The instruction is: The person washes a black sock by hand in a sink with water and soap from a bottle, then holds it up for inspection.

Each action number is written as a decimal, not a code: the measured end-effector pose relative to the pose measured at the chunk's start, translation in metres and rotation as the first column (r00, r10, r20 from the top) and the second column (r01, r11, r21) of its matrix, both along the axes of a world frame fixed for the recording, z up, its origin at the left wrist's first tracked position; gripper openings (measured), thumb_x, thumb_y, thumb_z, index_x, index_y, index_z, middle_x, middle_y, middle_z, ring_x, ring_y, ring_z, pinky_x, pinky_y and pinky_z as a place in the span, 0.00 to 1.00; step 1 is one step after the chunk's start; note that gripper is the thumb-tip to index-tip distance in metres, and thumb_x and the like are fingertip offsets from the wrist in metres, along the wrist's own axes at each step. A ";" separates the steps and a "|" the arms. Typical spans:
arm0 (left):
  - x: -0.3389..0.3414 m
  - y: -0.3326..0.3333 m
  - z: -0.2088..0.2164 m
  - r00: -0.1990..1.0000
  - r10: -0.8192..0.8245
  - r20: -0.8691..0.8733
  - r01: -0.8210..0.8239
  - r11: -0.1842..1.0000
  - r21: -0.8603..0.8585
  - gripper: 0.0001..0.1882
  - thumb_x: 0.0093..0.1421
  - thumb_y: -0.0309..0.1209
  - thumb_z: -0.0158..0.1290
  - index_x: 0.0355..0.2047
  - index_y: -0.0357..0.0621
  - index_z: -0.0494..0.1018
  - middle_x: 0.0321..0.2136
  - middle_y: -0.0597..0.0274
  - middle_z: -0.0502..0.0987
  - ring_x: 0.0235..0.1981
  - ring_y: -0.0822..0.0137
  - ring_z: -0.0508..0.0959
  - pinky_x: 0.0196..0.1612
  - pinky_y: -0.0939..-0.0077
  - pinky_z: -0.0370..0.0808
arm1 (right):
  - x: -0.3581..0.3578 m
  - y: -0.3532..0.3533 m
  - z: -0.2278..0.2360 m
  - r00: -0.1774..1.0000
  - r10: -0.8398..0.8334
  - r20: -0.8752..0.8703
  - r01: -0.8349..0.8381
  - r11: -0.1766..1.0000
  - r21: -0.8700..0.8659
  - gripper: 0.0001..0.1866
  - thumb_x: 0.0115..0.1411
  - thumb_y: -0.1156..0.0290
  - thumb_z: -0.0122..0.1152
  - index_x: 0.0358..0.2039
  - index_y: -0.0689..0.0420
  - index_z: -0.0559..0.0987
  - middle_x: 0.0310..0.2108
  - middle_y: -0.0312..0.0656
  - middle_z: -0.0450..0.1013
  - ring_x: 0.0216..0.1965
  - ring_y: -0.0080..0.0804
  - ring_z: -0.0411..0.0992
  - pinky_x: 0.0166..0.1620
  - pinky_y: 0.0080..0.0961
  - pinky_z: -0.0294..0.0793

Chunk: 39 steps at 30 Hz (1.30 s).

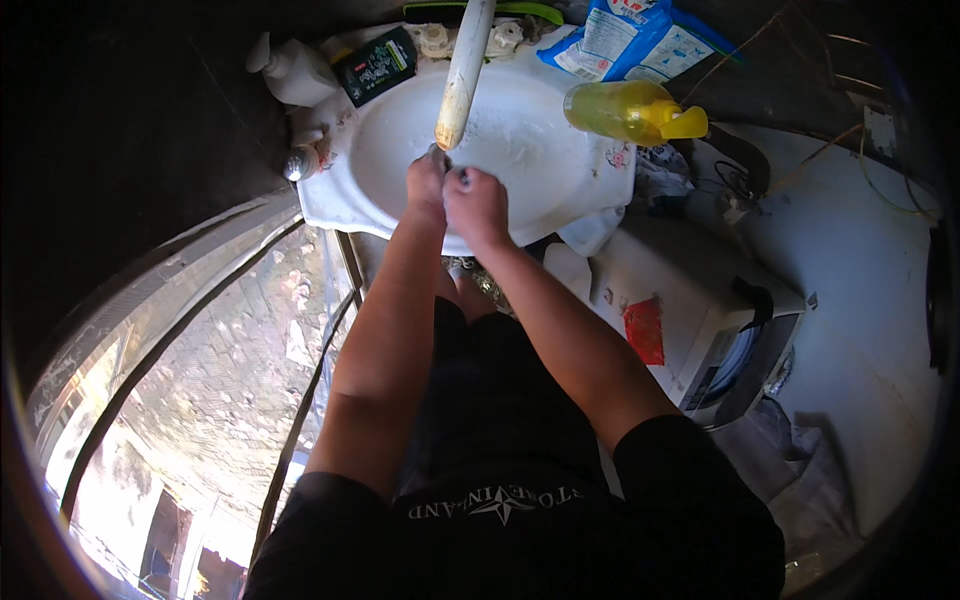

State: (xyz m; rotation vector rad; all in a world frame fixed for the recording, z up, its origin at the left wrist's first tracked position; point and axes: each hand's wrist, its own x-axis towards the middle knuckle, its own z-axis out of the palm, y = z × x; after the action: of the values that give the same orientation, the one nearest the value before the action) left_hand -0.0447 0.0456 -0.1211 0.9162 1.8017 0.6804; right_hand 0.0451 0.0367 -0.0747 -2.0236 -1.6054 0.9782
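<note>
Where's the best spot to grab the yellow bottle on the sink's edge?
Probably around the bottle's broad body, coming from above with the right hand: it seems tipped sideways, its narrower pump head pointing right.

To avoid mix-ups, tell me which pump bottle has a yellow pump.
The yellowish pump bottle at the right of the washbasin; the white pump bottle, at the left, has a white pump.
</note>
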 end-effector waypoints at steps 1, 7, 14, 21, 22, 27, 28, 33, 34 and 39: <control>0.024 -0.002 0.011 0.979 0.135 0.150 -0.128 0.990 -0.057 0.17 0.65 0.38 0.49 0.29 0.34 0.74 0.22 0.56 0.74 0.23 0.67 0.73 0.27 0.65 0.71 | 0.018 0.016 -0.015 0.994 -0.098 -0.058 0.091 0.990 -0.108 0.16 0.56 0.63 0.53 0.22 0.64 0.78 0.24 0.58 0.75 0.29 0.56 0.76 0.39 0.45 0.74; 0.022 0.011 0.002 0.742 0.475 0.472 -0.317 0.870 -0.378 0.17 0.67 0.38 0.44 0.30 0.37 0.73 0.22 0.54 0.72 0.24 0.61 0.73 0.28 0.64 0.72 | 0.011 0.011 0.000 0.999 -0.043 0.033 0.040 0.996 0.074 0.15 0.55 0.67 0.51 0.20 0.65 0.77 0.21 0.58 0.75 0.22 0.52 0.76 0.32 0.46 0.74; 0.013 0.019 -0.005 0.962 0.155 0.224 -0.129 0.983 -0.127 0.16 0.66 0.38 0.44 0.32 0.36 0.74 0.23 0.54 0.73 0.29 0.62 0.74 0.35 0.61 0.72 | 0.008 0.023 0.014 0.999 -0.028 0.034 0.030 0.998 -0.048 0.18 0.57 0.62 0.50 0.26 0.65 0.80 0.28 0.61 0.76 0.31 0.60 0.76 0.40 0.48 0.73; 0.012 0.024 0.005 0.931 0.002 0.366 0.005 1.000 -0.018 0.13 0.61 0.36 0.53 0.34 0.37 0.72 0.25 0.56 0.75 0.29 0.62 0.78 0.31 0.67 0.75 | 0.009 0.031 -0.004 1.000 -0.025 0.009 0.024 0.996 0.082 0.22 0.60 0.59 0.50 0.23 0.66 0.79 0.26 0.61 0.75 0.27 0.56 0.76 0.36 0.47 0.74; 0.010 0.010 -0.017 0.612 0.274 0.742 -0.262 0.955 -0.136 0.12 0.60 0.35 0.53 0.34 0.37 0.71 0.25 0.56 0.76 0.30 0.62 0.78 0.32 0.67 0.76 | 0.016 0.033 -0.005 0.999 0.044 0.027 -0.044 0.999 -0.006 0.21 0.59 0.59 0.51 0.23 0.66 0.79 0.27 0.62 0.75 0.27 0.56 0.76 0.35 0.47 0.73; 0.049 0.026 0.042 0.769 0.361 0.528 -0.289 0.932 -0.217 0.14 0.64 0.37 0.49 0.33 0.38 0.75 0.23 0.60 0.74 0.24 0.69 0.73 0.30 0.70 0.71 | 0.028 0.038 0.002 0.709 -0.387 -0.590 0.307 0.922 -0.236 0.14 0.55 0.66 0.54 0.19 0.64 0.74 0.16 0.42 0.70 0.21 0.28 0.66 0.28 0.34 0.67; 0.043 0.028 0.040 0.721 0.410 0.559 -0.344 0.912 -0.224 0.16 0.64 0.39 0.50 0.34 0.35 0.75 0.23 0.59 0.75 0.21 0.68 0.72 0.28 0.69 0.71 | 0.019 0.028 0.011 0.703 -0.393 -0.593 0.321 0.919 -0.228 0.14 0.55 0.66 0.55 0.19 0.63 0.73 0.16 0.41 0.69 0.21 0.28 0.65 0.28 0.33 0.66; 0.075 0.024 0.059 0.894 0.311 0.323 -0.304 0.950 -0.074 0.22 0.67 0.47 0.44 0.38 0.36 0.73 0.34 0.48 0.77 0.38 0.55 0.76 0.44 0.62 0.72 | 0.057 0.050 -0.022 0.081 -0.661 -0.746 0.063 0.751 -0.658 0.11 0.65 0.58 0.51 0.40 0.50 0.76 0.37 0.33 0.74 0.40 0.31 0.72 0.43 0.28 0.72; 0.069 0.022 0.048 0.967 0.234 0.097 -0.241 0.968 0.073 0.22 0.67 0.47 0.44 0.38 0.36 0.73 0.35 0.46 0.77 0.40 0.51 0.76 0.45 0.59 0.71 | 0.047 0.047 -0.009 0.031 -0.659 -0.751 0.011 0.752 -0.659 0.13 0.66 0.56 0.51 0.41 0.50 0.76 0.38 0.34 0.75 0.42 0.31 0.72 0.45 0.28 0.71; 0.053 0.014 0.027 0.886 0.135 -0.443 -0.071 0.985 0.156 0.23 0.66 0.48 0.44 0.40 0.38 0.74 0.42 0.42 0.76 0.49 0.39 0.71 0.52 0.44 0.65 | 0.031 0.022 0.005 0.027 -0.607 -0.794 0.079 0.793 -0.603 0.20 0.67 0.50 0.51 0.46 0.55 0.76 0.42 0.39 0.76 0.41 0.32 0.74 0.44 0.27 0.73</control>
State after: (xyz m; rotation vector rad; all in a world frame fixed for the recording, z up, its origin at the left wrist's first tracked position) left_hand 0.0084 0.0598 -0.0936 1.1474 2.2525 0.7031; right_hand 0.0765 0.0587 -0.0695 -1.1128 -0.0483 1.9259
